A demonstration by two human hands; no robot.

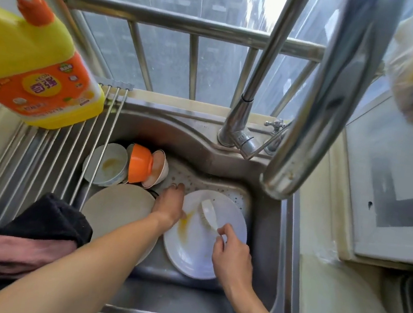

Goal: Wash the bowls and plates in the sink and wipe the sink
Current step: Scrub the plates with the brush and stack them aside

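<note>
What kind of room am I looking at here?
Most likely a home kitchen, seen from over the sink by a barred window. The clues: a steel tap, dirty bowls and plates in the basin, and a yellow dish soap bottle on the rack.

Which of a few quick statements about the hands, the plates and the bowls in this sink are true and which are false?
1. The right hand holds a white brush against the white plate. True.
2. The white plate is spotless. False: yellow-orange smears lie on its left side.
3. The orange bowl sits upright, full of water. False: it lies tipped on its side among the other bowls.
4. The left hand rests at the left edge of the white plate. True.
5. The yellow detergent bottle stands inside the sink. False: it sits up at the left, over the metal rack.
</note>
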